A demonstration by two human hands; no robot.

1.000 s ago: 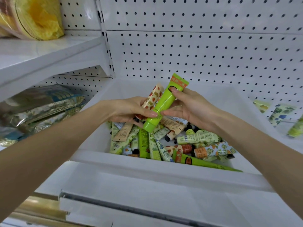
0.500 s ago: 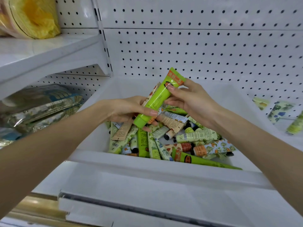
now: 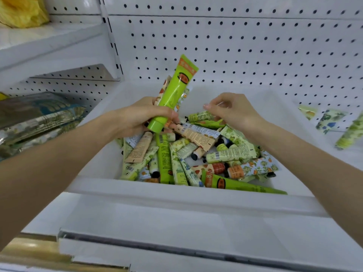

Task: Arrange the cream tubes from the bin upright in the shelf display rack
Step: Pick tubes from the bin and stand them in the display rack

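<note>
A white bin (image 3: 176, 190) on the shelf holds several cream tubes (image 3: 196, 154) lying in a loose pile. My left hand (image 3: 137, 116) grips a bundle of tubes above the pile; a bright green tube (image 3: 172, 95) stands up out of it, cap down, with patterned tubes behind it. My right hand (image 3: 233, 111) hovers over the right of the pile with loosely curled fingers, holding nothing, just above a green floral tube (image 3: 200, 116).
White pegboard (image 3: 235, 46) backs the shelf. A few floral tubes (image 3: 330, 122) lie on the shelf to the right of the bin. Foil packets (image 3: 35, 118) are stacked to the left, under an upper shelf (image 3: 49, 46) carrying a yellow bag (image 3: 21, 10).
My right hand has let go of the green tube's top and dropped toward the pile. The left hand now holds that tube more upright with the others.
</note>
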